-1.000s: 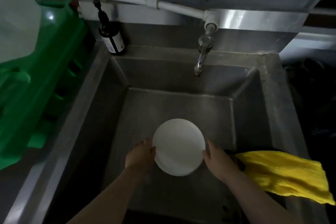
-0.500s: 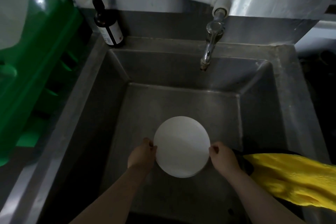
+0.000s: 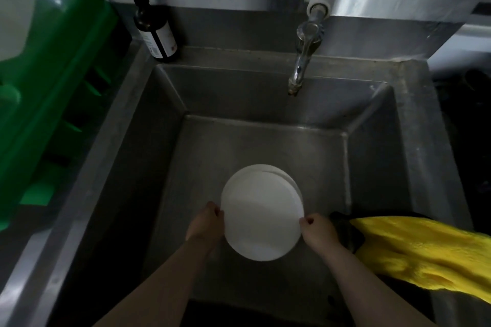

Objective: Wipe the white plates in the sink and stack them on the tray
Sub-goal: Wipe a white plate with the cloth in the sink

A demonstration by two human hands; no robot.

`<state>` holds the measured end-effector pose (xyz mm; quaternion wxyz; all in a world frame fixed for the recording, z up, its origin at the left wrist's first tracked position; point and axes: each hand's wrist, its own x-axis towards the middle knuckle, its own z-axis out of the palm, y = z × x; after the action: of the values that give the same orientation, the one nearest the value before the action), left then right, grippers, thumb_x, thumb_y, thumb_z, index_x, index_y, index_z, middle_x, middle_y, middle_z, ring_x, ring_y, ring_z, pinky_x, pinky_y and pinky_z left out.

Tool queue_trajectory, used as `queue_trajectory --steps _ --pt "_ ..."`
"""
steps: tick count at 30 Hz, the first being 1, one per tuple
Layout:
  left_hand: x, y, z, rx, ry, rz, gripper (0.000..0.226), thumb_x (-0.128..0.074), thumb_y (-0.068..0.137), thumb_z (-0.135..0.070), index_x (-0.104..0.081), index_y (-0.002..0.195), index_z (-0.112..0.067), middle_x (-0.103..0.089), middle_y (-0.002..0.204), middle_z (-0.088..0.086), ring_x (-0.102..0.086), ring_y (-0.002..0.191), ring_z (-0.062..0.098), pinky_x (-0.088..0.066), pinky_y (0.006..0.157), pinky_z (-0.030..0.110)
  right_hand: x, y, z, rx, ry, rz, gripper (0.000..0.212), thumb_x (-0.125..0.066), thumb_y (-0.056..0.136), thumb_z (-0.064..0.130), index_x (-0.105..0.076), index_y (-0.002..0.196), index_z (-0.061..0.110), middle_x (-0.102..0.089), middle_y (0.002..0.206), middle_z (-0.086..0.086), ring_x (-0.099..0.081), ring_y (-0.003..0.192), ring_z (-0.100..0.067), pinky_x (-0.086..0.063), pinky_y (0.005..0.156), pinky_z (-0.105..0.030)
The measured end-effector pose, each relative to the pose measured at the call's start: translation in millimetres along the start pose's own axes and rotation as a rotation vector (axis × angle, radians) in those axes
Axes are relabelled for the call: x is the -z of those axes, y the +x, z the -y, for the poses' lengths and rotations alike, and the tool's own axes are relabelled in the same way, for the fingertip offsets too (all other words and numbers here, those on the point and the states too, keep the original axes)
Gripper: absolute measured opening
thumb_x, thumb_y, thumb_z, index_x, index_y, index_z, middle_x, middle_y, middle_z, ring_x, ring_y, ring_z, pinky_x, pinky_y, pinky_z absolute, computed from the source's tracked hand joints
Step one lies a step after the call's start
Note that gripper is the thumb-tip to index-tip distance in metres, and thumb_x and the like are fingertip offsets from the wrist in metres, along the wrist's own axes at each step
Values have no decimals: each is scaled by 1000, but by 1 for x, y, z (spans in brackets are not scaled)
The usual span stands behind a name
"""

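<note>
Both hands are on the top white plate (image 3: 261,216) down in the steel sink (image 3: 265,138): the left hand (image 3: 206,224) pinches its left rim, the right hand (image 3: 317,229) pinches the right rim, fingers curled over the edge on each side. Between the two grips the plate faces up, and just past the far rim the edges of more white plates (image 3: 293,184) peek out beneath it, stacked on the sink floor. Just right of the right hand, a yellow cloth (image 3: 425,255) drapes over the sink's near-right edge, with something dark under its left end, too dim to name. Farther back from the grip, the tap (image 3: 301,61) hangs over the basin. Far left of the left hand sits a green tray (image 3: 53,66), and at the back-left corner a dark pump bottle (image 3: 155,32) stands on the ledge.
</note>
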<state>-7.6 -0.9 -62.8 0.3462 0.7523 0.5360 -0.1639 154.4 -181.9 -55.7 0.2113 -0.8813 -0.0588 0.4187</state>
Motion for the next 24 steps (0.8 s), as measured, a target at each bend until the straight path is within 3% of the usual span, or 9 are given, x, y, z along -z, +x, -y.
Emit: queue_trajectory --steps 4,9,13,17,24 --pt "-2 -7 4 4 -13 36 10 -47 103 -29 -51 99 -20 -56 87 -1 -55 79 14 -44 69 30 0 -9 -4 -10 1 23 19 -46 101 17 -55 85 12 -54 74 -4 -49 63 -13 -34 50 -23" --pt "-4 -20 10 27 -3 72 12 -48 102 -27 -55 102 -18 -59 93 1 -58 85 18 -47 73 32 -1 -18 -14 -32 12 28 12 -47 100 17 -56 94 12 -56 85 -6 -52 73 -16 -37 55 -26" --pt "-3 -30 14 52 22 115 23 -45 102 -26 -60 113 -12 -63 110 10 -60 101 26 -46 84 33 -3 -30 -19 -53 31 34 10 -48 99 17 -56 98 12 -58 86 -7 -56 75 -19 -39 57 -27" --pt "0 -38 21 108 -18 164 25 -48 98 -26 -66 100 -9 -68 103 14 -65 101 29 -51 87 36 0 -43 -20 -73 48 50 11 -50 96 18 -57 95 10 -61 90 -11 -58 79 -25 -41 62 -29" --pt "14 -55 24 167 -83 227 31 -50 97 -28 -68 111 -7 -69 116 15 -64 108 29 -48 88 32 10 -65 -16 -103 82 96 17 -52 91 16 -63 87 4 -61 80 -12 -55 69 -22 -41 59 -31"
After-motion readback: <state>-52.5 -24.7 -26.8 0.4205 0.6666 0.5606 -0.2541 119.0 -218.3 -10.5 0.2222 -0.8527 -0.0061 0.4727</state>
